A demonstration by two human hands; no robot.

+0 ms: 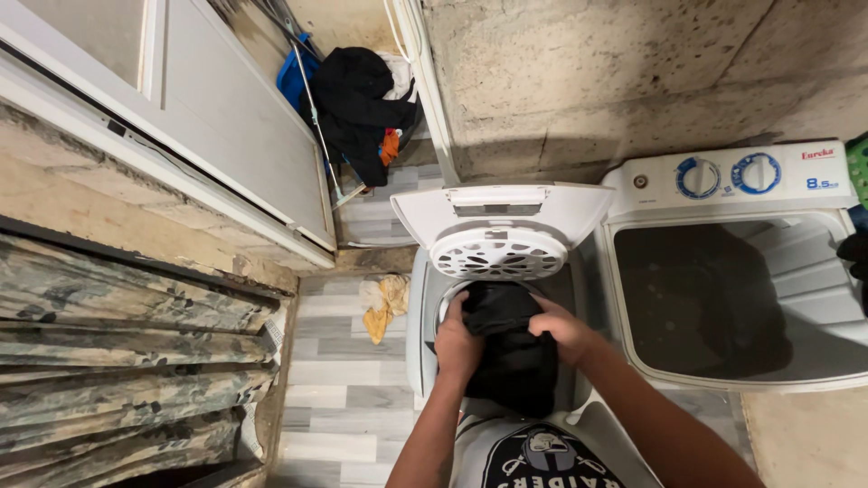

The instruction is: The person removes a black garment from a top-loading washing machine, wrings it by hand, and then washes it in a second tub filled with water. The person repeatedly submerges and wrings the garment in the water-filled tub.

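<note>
Both hands pressing black cloth (511, 348) into spin tub (425, 312).
My left hand (458, 342) and right hand (562, 327) curl shut on it; best pushed down evenly, clear of the rim.

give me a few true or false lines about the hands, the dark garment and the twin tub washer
1. Both hands, left hand and right hand, press on the black cloth garment. True.
2. The garment sits in the wide wash tub of dark water. False: it is in the narrow spinner compartment on the left of the white twin tub washing machine.
3. The white perforated spinner lid is raised. True.
4. A yellowish crumpled rag lies on the grey plank floor. True.
5. The pile of dark clothes lies on top of the washer. False: it is in the far corner by the wall.
</note>
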